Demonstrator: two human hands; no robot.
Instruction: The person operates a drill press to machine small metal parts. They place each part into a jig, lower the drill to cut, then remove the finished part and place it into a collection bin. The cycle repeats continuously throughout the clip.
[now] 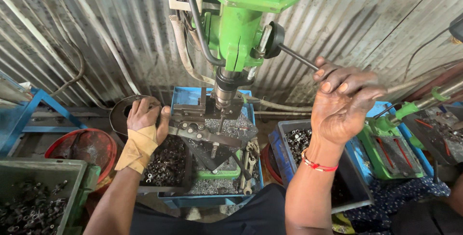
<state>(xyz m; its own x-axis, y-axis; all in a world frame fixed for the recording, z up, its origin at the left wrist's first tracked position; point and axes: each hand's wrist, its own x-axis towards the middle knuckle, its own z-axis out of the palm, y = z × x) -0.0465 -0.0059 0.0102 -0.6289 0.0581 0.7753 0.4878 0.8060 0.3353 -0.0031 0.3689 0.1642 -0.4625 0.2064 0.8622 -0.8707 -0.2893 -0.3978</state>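
A green drill press [241, 27] stands in front of me against a corrugated metal wall. My right hand [345, 100] is closed around its black feed lever [296, 57], raised at the right. My left hand [144, 119], wrapped in a tan bandage, rests on the left end of the metal jig [205, 131] under the spindle [224, 88]; whether its fingers hold a small part there is unclear. Metal chips cover the blue tray [185, 95] around the jig.
A dark bin of small metal rings [166, 165] sits below my left hand. Another bin of rings [299, 141] is at the right, a green crate [34, 201] at lower left, a red tub [84, 145] beside it. A second green machine [390, 143] stands at right.
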